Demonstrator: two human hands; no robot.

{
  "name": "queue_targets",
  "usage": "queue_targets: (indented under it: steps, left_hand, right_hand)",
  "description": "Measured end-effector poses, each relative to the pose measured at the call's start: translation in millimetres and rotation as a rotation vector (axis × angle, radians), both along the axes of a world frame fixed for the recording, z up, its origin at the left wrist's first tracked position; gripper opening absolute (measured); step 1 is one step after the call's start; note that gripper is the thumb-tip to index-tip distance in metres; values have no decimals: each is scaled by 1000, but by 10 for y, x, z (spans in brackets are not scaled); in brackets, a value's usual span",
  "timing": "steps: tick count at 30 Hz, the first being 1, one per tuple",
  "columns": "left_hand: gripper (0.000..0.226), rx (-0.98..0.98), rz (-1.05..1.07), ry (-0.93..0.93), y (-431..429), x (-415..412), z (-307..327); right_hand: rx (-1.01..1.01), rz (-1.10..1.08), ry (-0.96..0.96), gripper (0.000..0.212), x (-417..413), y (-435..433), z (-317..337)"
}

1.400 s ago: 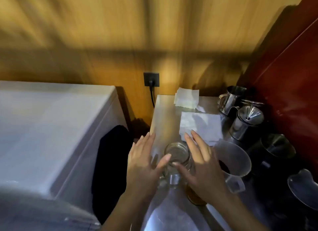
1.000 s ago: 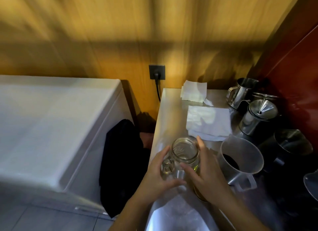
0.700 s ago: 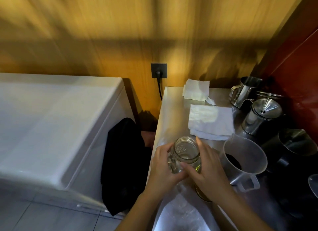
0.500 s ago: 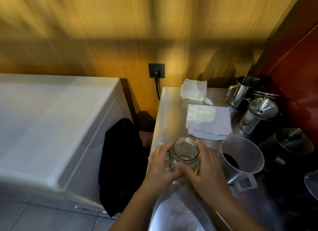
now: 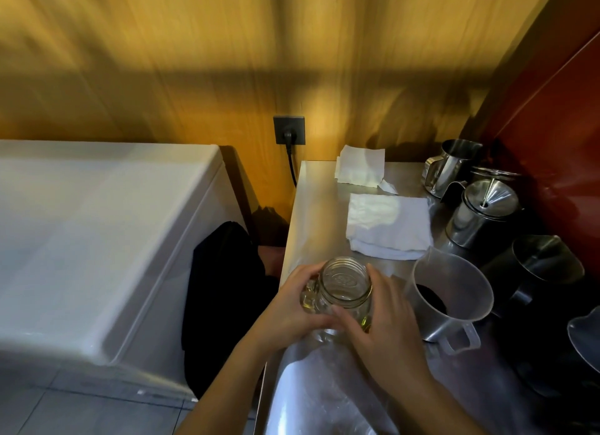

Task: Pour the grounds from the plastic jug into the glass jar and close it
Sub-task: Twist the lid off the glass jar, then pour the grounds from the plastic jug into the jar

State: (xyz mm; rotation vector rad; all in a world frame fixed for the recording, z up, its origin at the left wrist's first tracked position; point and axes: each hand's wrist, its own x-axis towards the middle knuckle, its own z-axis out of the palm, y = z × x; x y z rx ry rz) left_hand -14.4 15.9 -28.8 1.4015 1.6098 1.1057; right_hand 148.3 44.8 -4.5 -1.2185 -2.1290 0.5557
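1. Nearest the camera, the left hand point(image 5: 285, 314) and the right hand point(image 5: 384, 321) meet on the steel counter point(image 5: 311, 207), both wrapped around the glass jar point(image 5: 344, 287). The left hand grasps the jar's left flank, where a glass handle seems to sit under the fingers; the right hand cups its right flank, thumb across the front.

2. The jar stands upright between the two palms, mouth open and facing up. No grounds are visible inside it, and no lid can be made out anywhere.

3. The step in hand looks like positioning: the jar is being steadied on the counter ahead of pouring, which has not begun.

4. Just to the right of the right hand stands the plastic jug point(image 5: 449, 300), upright, untouched, its handle turned toward the camera. Dark grounds point(image 5: 430, 300) lie at its bottom.

5. The next move would call for the right hand to let go of the jar and take that handle, while the left keeps the jar from sliding. The jar's mouth is narrower than the jug's, so a slow tilt from the jug's lip seems wise.

6. Beyond the hands lies a folded white cloth point(image 5: 389, 228), with a second white sheet point(image 5: 360, 165) further off.

7. Farther right, steel pots point(image 5: 483, 217) crowd the counter's edge.
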Motion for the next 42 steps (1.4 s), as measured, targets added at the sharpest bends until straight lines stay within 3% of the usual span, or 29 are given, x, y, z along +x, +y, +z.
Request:
queue_targets:
  steps: [6,11,17,22,28,32,38,42]
  left_hand:
    - [82,-1,12,4,16,-17,-25]
    - [89,3,13,-11,32,8,-27]
    - [87,7,16,-53,89,49,-75]
    - [86,30,1,-62,142,115,-69]
    - [83,26,-20,-103,159,130,-77]
    - [87,19,-35,-123,150,135,-71]
    - [85,25,-17,-117,144,144,-76]
    - [83,33,-6,-113,138,148,-120]
  right_hand:
    - [-74,2,51,62,110,-22,144]
    - [92,-107,128,24,377,-43,383]
    - [219,-280,188,13,788,3,398]
    - [0,-468,216,22,965,19,196]
    - [-313,-470,125,28,1032,11,-62]
    - [-304,-432,145,21,1036,38,-168]
    - [-419,-329,589,15,1069,114,-247]
    - [-458,-278,849,43,1079,221,-254]
